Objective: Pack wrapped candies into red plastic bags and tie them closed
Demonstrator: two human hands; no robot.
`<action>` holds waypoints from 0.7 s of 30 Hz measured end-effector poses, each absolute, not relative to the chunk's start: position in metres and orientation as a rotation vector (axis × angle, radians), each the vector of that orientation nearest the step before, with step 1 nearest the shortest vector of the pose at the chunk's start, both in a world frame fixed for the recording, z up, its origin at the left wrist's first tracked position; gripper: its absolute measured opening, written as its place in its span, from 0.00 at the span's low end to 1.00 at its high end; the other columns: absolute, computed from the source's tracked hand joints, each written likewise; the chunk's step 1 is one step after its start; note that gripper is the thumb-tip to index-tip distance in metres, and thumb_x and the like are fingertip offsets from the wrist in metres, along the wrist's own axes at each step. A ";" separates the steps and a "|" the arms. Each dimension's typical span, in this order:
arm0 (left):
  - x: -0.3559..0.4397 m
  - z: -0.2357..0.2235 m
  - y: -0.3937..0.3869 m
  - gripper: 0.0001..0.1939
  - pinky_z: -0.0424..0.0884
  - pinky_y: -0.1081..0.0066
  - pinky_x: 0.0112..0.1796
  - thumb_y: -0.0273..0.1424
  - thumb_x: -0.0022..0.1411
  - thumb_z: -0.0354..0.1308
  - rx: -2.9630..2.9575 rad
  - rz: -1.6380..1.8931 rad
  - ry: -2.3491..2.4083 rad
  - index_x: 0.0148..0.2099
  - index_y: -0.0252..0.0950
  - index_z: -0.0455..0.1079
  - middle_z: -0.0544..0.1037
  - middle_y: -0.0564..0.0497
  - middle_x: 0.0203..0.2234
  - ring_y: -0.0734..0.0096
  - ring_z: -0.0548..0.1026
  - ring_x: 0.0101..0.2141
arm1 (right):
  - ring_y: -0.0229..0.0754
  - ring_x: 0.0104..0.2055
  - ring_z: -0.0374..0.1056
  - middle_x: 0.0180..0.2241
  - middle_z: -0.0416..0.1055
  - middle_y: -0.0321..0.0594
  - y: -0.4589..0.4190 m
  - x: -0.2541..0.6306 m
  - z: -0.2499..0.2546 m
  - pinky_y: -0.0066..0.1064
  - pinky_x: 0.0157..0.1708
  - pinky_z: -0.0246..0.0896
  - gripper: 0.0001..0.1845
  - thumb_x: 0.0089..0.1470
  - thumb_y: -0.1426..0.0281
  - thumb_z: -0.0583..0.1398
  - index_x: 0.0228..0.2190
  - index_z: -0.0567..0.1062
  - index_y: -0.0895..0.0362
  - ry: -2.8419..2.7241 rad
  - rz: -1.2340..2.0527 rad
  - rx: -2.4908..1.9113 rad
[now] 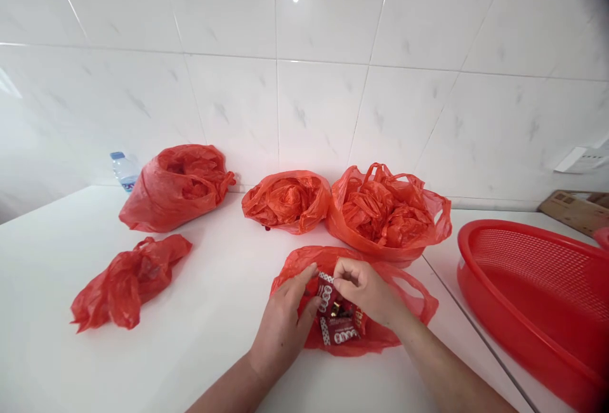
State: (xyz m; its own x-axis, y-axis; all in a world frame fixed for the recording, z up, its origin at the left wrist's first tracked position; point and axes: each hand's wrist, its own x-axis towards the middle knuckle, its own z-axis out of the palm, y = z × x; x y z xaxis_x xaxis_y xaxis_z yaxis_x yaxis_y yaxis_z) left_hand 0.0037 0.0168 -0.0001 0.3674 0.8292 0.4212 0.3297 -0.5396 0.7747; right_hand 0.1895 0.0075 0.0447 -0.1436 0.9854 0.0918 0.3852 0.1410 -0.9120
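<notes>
A red plastic bag [342, 348] lies spread open on the white table in front of me. Inside it are small dark red snack packets [341, 332] with white dotted edges and white lettering, and a small gold-wrapped piece [335, 309]. One packet [325, 294] is tilted up between my hands. My left hand [288, 314] has its thumb and fingers apart at that packet's left edge. My right hand [364, 289] is closed, its fingertips pinching the packet's upper right corner; the exact grip is partly hidden.
Behind stand a full red bag [178, 188], a small round red bag [288, 200] and a larger one [385, 210] stuffed with red bags. A knotted red bag [136, 280] lies left. Right is a red plastic basket [514, 311]; a water bottle [124, 170] stands by the tiled wall.
</notes>
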 end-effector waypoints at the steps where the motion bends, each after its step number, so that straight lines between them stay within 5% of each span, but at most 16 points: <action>1: 0.005 -0.001 0.018 0.26 0.68 0.59 0.46 0.30 0.60 0.54 1.914 1.076 1.018 0.61 0.44 0.61 0.76 0.46 0.46 0.58 0.73 0.45 | 0.33 0.23 0.55 0.21 0.58 0.29 0.007 0.188 0.045 0.24 0.24 0.52 0.06 0.50 0.71 0.54 0.23 0.63 0.56 -1.651 0.992 -1.352; 6: 0.007 0.005 0.021 0.33 0.70 0.68 0.37 0.32 0.55 0.58 1.423 1.026 0.970 0.63 0.41 0.56 0.76 0.52 0.31 0.68 0.73 0.31 | 0.33 0.23 0.56 0.21 0.61 0.29 0.008 0.184 0.042 0.24 0.23 0.53 0.09 0.53 0.64 0.56 0.25 0.66 0.56 -1.569 1.002 -1.310; 14: 0.012 0.031 0.028 0.26 0.72 0.72 0.34 0.35 0.54 0.60 1.244 1.149 0.909 0.55 0.38 0.62 0.74 0.51 0.34 0.72 0.73 0.31 | 0.38 0.33 0.65 0.32 0.72 0.35 0.007 0.185 0.044 0.28 0.34 0.59 0.08 0.49 0.67 0.60 0.33 0.75 0.56 -1.700 0.882 -1.274; 21: 0.026 0.039 0.029 0.16 0.74 0.69 0.33 0.36 0.51 0.64 1.159 1.015 0.828 0.39 0.36 0.66 0.77 0.49 0.34 0.66 0.76 0.35 | 0.36 0.28 0.64 0.26 0.70 0.33 0.009 0.190 0.045 0.27 0.29 0.58 0.06 0.51 0.69 0.57 0.28 0.73 0.57 -1.604 0.898 -1.321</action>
State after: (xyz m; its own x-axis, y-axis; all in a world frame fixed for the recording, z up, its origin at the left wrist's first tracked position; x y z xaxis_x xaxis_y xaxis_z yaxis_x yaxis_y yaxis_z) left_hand 0.0261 0.0294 0.0394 0.3397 0.9404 -0.0133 -0.2017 0.0867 0.9756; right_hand 0.1905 0.0092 0.0446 -0.0811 0.9828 0.1659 0.3724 0.1842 -0.9096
